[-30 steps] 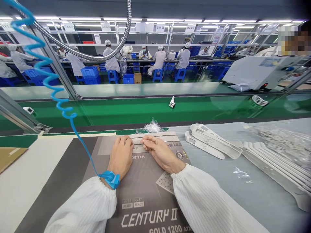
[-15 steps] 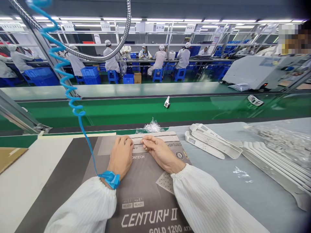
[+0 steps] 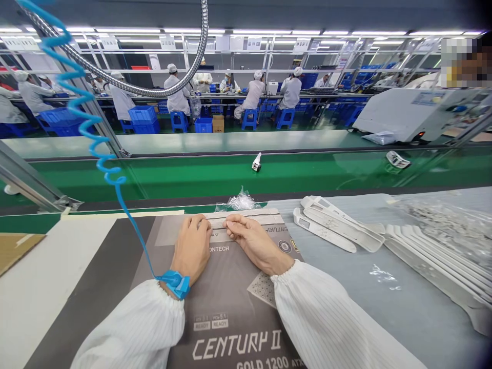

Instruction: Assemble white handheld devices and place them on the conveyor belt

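On the dark grey printed cardboard sheet (image 3: 238,287), the bare left hand (image 3: 191,248) lies with curled fingers near the far edge, a bright blue wrist strap (image 3: 175,283) and coiled blue cord (image 3: 98,159) at its wrist. The bare right hand (image 3: 255,245) is just beside it, thumb and fingertips together; whether they pinch anything is unclear. Right of the sheet are glossy white plastic shells (image 3: 338,225) and a row of long white plastic parts (image 3: 434,266); beyond it, crumpled clear plastic film (image 3: 241,200) and a smooth green belt (image 3: 184,174).

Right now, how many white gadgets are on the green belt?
2 clearly: a middle gadget and a right gadget. A pale thing by the left post may be another.
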A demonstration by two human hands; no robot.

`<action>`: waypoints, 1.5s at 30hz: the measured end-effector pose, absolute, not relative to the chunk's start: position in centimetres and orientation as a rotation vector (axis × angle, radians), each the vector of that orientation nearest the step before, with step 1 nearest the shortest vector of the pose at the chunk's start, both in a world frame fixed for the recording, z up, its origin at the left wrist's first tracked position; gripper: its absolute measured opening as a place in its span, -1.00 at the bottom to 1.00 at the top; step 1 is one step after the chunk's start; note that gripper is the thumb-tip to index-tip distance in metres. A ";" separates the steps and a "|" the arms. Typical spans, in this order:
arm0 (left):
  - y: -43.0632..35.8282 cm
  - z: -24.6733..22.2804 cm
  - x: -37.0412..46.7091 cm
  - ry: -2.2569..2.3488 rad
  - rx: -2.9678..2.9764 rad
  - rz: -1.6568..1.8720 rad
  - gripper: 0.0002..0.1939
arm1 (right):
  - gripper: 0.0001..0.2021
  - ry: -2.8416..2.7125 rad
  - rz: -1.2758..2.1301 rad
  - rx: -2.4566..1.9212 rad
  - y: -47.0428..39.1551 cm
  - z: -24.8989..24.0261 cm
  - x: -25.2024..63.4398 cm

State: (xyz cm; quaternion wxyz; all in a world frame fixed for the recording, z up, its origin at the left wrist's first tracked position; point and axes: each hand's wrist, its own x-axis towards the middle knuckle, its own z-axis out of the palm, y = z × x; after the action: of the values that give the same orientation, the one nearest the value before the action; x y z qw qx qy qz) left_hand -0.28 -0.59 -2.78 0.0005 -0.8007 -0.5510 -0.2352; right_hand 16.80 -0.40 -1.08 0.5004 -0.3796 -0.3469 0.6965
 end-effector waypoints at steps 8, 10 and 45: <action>-0.4 -3.0 -0.3 -1.722 -2.523 -0.738 -0.81 | -0.72 -0.830 1.693 -0.917 -0.3 -1.2 16.8; -0.4 -3.0 -0.3 -1.729 -2.518 -0.744 -0.81 | -0.72 -0.827 1.695 -0.916 -0.3 -1.3 16.8; -1.6 -1.9 1.1 -1.894 -2.617 -0.735 -0.85 | -0.78 -1.482 0.931 -1.583 15.3 1.6 21.6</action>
State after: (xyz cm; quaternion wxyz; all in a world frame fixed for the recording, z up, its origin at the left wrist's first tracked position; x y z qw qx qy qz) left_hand 1.13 -1.63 -1.87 -0.0854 -0.7870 -0.5696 -0.2211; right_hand 21.56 15.27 1.63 0.3813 -0.6201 -0.5806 0.3648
